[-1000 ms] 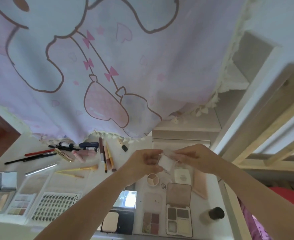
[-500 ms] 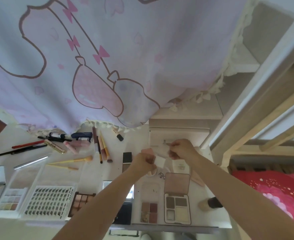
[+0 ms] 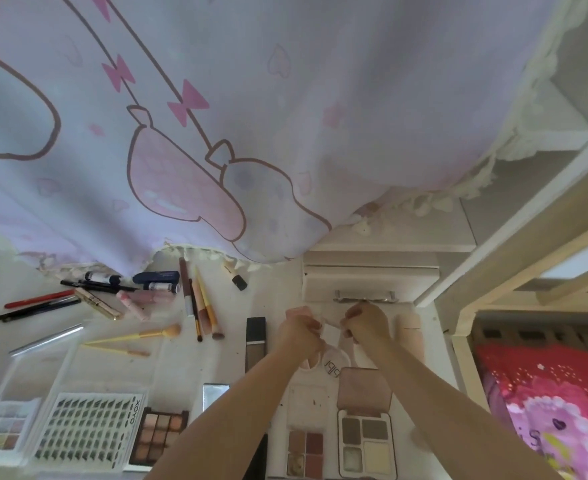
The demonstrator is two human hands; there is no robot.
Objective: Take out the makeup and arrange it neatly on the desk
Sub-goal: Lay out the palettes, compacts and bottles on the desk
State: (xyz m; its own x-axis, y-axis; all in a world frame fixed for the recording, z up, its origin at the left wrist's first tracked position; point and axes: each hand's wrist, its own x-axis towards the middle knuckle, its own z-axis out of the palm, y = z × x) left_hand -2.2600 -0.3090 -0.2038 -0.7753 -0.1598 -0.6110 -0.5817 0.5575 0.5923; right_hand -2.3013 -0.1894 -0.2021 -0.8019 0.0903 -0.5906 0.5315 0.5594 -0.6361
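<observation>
White desk point(image 3: 272, 306), lash tray point(image 3: 88, 431) printed "XOYO", hands point(image 3: 334, 327) pinching small packet point(image 3: 330, 332)

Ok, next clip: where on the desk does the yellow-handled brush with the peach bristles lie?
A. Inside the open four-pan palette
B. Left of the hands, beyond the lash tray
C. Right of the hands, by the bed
B: the yellow-handled brush lies left of both hands, on the desk beyond the lash tray.
</observation>
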